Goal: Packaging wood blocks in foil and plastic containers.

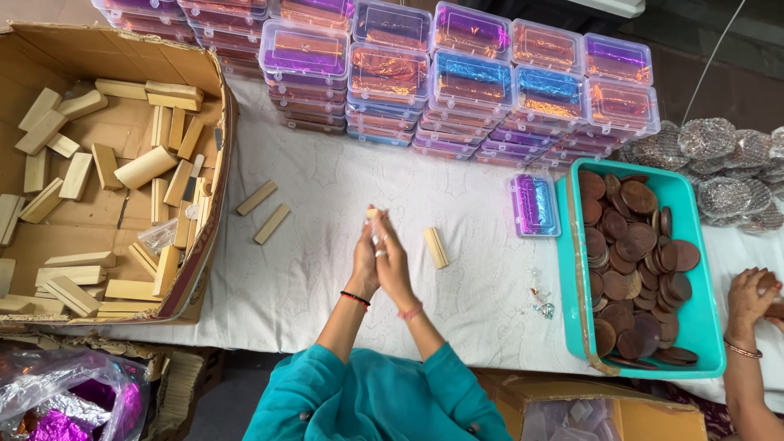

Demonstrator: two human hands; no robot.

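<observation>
My left hand [363, 263] and my right hand [395, 265] are pressed palm to palm over the white cloth-covered table [327, 180]. The tip of a small pale wooden block [373, 214] pokes out between the fingertips; the rest of it is hidden. A ring sits on one finger, and each wrist has a thin band. Another pale wooden block [435, 247] lies on the cloth just right of my hands. Two more blocks [265, 211] lie to the left.
An open cardboard box [214, 90] of several wooden blocks stands at left. Stacked clear plastic boxes [457, 82] with purple and orange foil line the back; one [535, 204] lies apart. A teal tub [704, 327] holds brown discs. Another person's hand [747, 298] rests at far right.
</observation>
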